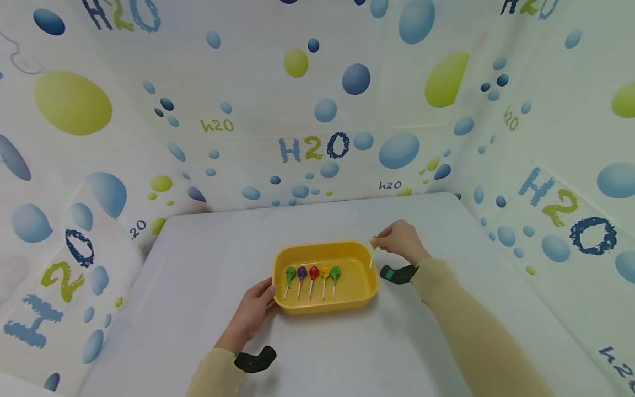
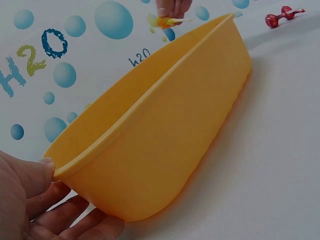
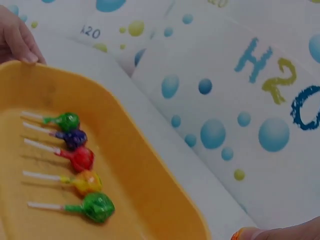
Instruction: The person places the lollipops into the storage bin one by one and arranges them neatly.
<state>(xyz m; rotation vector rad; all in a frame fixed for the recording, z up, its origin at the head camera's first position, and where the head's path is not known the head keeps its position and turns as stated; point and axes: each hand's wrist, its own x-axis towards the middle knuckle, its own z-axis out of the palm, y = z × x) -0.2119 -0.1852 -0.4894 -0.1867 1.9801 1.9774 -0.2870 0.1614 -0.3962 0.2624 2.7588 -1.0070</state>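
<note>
A yellow tray (image 1: 354, 302) stands on the white table, with a row of wrapped lollipops in its left and middle part. The row has a green lollipop (image 1: 290, 272), a purple one (image 1: 302, 272), a red one (image 1: 314, 272), a yellow one (image 1: 324, 273) and another green one (image 1: 335, 273). My left hand (image 1: 254, 311) grips the tray's left end, thumb on the rim and fingers against the outside wall. Over the tray's right end, my right hand (image 1: 401, 241) pinches a yellow lollipop (image 2: 164, 22) by its head, its white stick pointing down in the head view.
Two red lollipop heads (image 2: 271, 20) show beyond the tray in the left wrist view; the head view does not show them. A patterned sheet (image 1: 258, 99) with bubbles and H2O lettering hangs behind and at both sides of the table (image 1: 218, 248).
</note>
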